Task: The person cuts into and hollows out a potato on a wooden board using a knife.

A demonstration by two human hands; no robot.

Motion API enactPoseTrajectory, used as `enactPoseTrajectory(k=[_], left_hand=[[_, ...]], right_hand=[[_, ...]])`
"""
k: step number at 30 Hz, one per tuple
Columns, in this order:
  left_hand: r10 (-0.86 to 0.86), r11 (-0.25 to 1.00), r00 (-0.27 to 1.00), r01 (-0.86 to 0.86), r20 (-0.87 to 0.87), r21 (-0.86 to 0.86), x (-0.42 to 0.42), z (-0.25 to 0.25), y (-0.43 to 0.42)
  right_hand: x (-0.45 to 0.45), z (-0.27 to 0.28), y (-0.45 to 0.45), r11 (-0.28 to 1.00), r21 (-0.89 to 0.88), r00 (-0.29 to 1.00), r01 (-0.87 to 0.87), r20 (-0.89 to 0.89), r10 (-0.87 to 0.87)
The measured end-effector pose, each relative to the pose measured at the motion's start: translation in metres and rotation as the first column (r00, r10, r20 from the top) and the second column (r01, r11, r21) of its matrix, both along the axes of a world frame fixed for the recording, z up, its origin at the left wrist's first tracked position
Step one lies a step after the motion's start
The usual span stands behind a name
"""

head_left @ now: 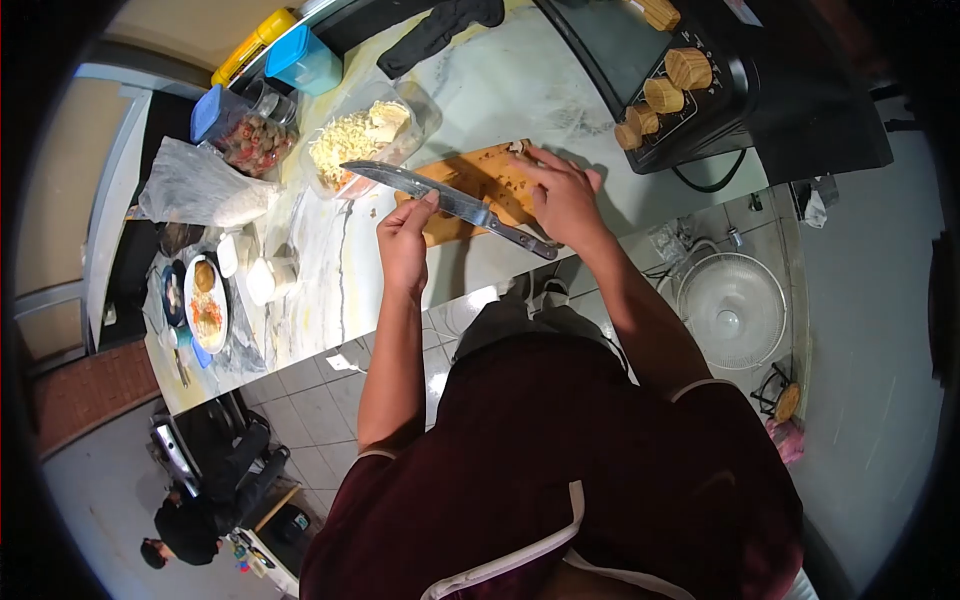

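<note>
My left hand (405,240) pinches the blade of a large kitchen knife (462,205) between thumb and fingers. The blade points up-left, its tip over the edge of a clear plastic container (330,180) of shredded pale food (345,140). The knife's dark handle slants down-right beside my right wrist. Under the knife lies a wooden cutting board (490,175) with small dark bits on it. My right hand (562,200) is over the board's right end, fingers stretched out and apart. Its fingertips are near a small pale scrap (518,147) at the far edge.
A black toaster oven (690,100) with wooden knobs stands at the right. Leftward are a blue-lidded jar (245,135), a plastic bag (205,185), white tubs (265,280) and a plate of food (207,315). A fan (730,310) is on the floor. Another person (190,530) is lower left.
</note>
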State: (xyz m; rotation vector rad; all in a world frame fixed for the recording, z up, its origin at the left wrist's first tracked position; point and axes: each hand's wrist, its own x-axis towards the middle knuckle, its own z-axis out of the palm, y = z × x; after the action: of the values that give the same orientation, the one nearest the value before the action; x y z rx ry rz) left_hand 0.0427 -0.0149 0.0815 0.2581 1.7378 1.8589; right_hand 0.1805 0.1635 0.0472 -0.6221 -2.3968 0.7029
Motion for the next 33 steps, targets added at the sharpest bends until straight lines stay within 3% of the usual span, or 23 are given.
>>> enactPoseTrajectory(k=[2,3,4,6,7,9,12,13,14,16,17,18,20,22,25,27,31,33], left_hand=[[0.015,1.0,1.0,-0.015,-0.006,-0.011,-0.001,0.001,-0.004],[0.02,1.0,1.0,-0.02,-0.005,-0.018,-0.002,0.0,-0.005],[0.02,1.0,1.0,-0.021,-0.009,-0.016,-0.003,0.0,-0.007],[0.018,1.0,0.999,-0.018,-0.041,-0.006,-0.007,-0.001,-0.006],[0.004,1.0,0.999,-0.005,-0.034,-0.031,-0.011,-0.002,-0.006],[-0.037,0.999,0.999,0.036,-0.02,-0.023,-0.019,-0.005,-0.005],[-0.093,0.995,0.996,0.094,0.01,-0.041,-0.029,-0.003,-0.003],[-0.134,0.991,0.991,0.134,0.015,-0.01,-0.033,-0.003,-0.002],[-0.173,0.985,0.985,0.173,0.024,0.016,-0.035,-0.004,-0.004],[-0.221,0.975,0.975,0.221,0.023,-0.014,-0.04,0.0,-0.002],[-0.236,0.971,0.971,0.238,0.04,-0.039,-0.04,0.003,-0.001],[-0.247,0.966,0.967,0.251,0.057,-0.063,-0.042,0.004,0.002],[-0.259,0.965,0.963,0.262,0.079,-0.032,-0.047,-0.002,0.007],[-0.261,0.965,0.961,0.263,0.096,-0.009,-0.05,-0.007,0.013],[-0.238,0.971,0.965,0.237,0.113,0.026,-0.052,-0.008,0.026],[-0.258,0.965,0.959,0.261,0.118,-0.01,-0.05,-0.003,0.033],[-0.332,0.933,0.942,0.334,0.039,-0.13,-0.049,0.004,0.038],[-0.388,0.922,0.92,0.388,-0.064,-0.002,-0.056,-0.006,0.033]], right_hand=[[-0.003,0.017,-0.003,0.983,-0.169,0.986,0.064,0.165,-0.036],[-0.007,0.027,0.0,0.978,-0.189,0.927,0.083,0.375,-0.007],[-0.007,0.021,-0.002,0.979,-0.187,0.929,0.082,0.371,-0.008],[-0.012,0.015,-0.01,0.998,-0.036,0.998,0.059,0.038,-0.058],[-0.013,0.021,-0.011,0.997,-0.028,0.997,0.071,0.033,-0.07],[-0.014,0.037,-0.015,0.935,-0.33,0.968,0.129,0.247,-0.046],[-0.012,0.027,-0.014,0.926,-0.36,0.945,0.111,0.328,0.014],[-0.014,0.02,-0.025,0.956,-0.292,0.995,-0.026,-0.097,-0.003],[-0.013,0.015,-0.033,0.957,-0.29,0.995,-0.007,-0.094,-0.021],[-0.016,0.022,-0.044,0.832,-0.546,0.985,0.102,-0.063,-0.162],[-0.015,0.02,-0.044,0.787,-0.611,0.995,0.082,0.0,-0.103],[-0.017,0.028,-0.049,0.79,-0.605,0.994,0.096,0.009,-0.113],[-0.021,0.049,-0.066,0.796,-0.587,0.968,0.147,0.252,0.007],[-0.017,0.046,-0.073,0.805,-0.585,0.974,0.098,0.224,0.044],[-0.023,0.042,-0.071,0.896,-0.437,0.963,0.082,0.268,0.043],[-0.027,0.032,-0.067,0.903,-0.407,0.974,0.136,0.224,-0.046],[-0.027,0.03,-0.06,0.939,-0.329,0.99,0.099,0.127,-0.059],[-0.029,0.031,-0.052,0.913,-0.353,0.955,0.203,0.276,-0.106]])
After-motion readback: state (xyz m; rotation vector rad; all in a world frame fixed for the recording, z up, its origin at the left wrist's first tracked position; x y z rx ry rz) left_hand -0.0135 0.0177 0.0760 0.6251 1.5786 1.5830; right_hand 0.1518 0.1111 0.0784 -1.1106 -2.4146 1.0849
